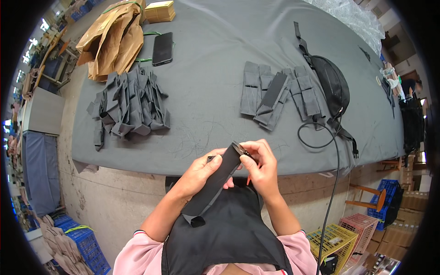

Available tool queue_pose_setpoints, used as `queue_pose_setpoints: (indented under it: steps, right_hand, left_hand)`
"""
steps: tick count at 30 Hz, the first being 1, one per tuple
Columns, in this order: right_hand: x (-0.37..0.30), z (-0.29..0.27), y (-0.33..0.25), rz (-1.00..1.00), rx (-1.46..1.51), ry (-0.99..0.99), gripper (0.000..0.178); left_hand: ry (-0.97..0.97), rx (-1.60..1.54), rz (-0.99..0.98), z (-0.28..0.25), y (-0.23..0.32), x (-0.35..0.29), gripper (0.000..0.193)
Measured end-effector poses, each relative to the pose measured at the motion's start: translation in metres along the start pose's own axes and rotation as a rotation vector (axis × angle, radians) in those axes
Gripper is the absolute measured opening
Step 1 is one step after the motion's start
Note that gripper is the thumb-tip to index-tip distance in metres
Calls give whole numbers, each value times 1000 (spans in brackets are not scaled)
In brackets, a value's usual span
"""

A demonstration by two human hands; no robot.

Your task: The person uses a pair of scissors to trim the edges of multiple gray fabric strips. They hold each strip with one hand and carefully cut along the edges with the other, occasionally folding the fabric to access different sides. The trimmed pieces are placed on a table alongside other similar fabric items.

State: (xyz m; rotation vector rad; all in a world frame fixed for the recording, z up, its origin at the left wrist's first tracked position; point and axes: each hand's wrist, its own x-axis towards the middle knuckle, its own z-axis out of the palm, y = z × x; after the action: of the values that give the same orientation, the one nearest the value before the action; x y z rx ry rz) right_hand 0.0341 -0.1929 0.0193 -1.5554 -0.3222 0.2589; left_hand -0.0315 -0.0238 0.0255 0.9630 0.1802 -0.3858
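My left hand [201, 172] grips a long dark fabric piece [215, 181], thumb on top. The piece slants over my lap, with a folded, open-looking end at the lower left. At its upper end my right hand [261, 165] is closed around small thread snips [241, 150], whose dark blades meet the fabric's edge. A reddish-orange tip shows below that hand. Most of the snips is hidden by the fingers. Ahead to the right on the table lie several similar grey fabric pieces [270, 98]; a larger heap of them [130, 103] is at the left.
The grey-covered table [206, 91] holds a brown paper bag [112, 41], a stack of yellowish cards [159, 11], a phone [162, 48] and a black waist bag [330, 85] with a cable [337, 183]. Thread scraps lie near the front edge. Plastic crates [332, 240] stand at lower right.
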Motion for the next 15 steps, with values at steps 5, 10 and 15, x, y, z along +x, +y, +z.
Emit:
queue_pose_setpoints:
  steps: [5, 10, 15]
  right_hand:
    - [10, -16, 10, 400, 837, -15, 18]
    - [1, -27, -7, -339, -454, -39, 25]
    - [5, -28, -8, -529, -665, -105, 29]
  left_hand:
    - [-15, 0, -77, 5, -2, -2, 52]
    - [-29, -132, -52, 0, 2, -1, 56]
    - [-64, -164, -107, 5, 2, -2, 58]
